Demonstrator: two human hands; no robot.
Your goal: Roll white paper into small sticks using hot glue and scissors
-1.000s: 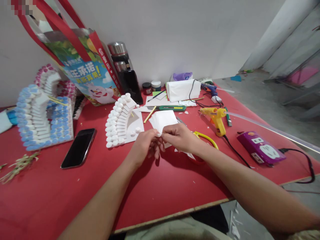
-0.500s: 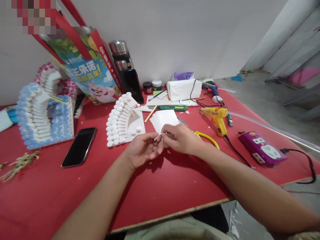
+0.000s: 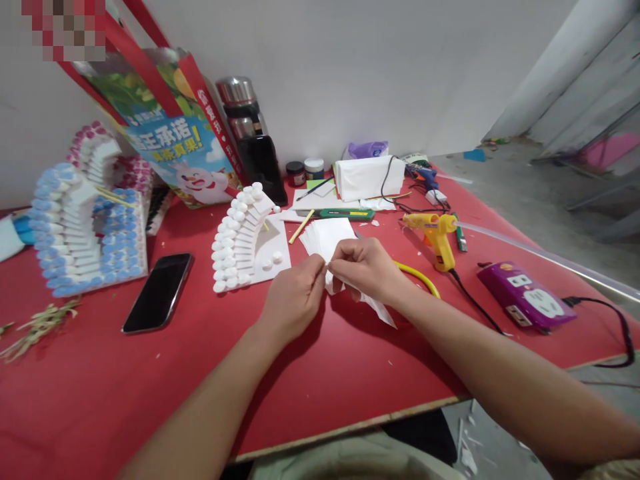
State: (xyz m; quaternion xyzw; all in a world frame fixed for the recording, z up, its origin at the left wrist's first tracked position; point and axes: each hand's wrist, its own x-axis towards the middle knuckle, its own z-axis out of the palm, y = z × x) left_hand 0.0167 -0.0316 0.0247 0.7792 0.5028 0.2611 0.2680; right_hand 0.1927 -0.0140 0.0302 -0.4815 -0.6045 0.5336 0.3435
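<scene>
In the head view, the left hand [image 3: 296,292] and right hand [image 3: 367,270] meet, fingertips pinched together on a small white piece [image 3: 327,265], mostly hidden, by the near side of the paper stack [image 3: 334,233]; a white fan-shaped model [image 3: 240,243] lies left, a yellow glue gun [image 3: 436,235] right.

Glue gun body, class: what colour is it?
Yellow: the glue gun shows best in the head view.

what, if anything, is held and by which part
Cannot be told: the left hand and right hand are close together, their fingers hiding anything pinched between them.
</scene>
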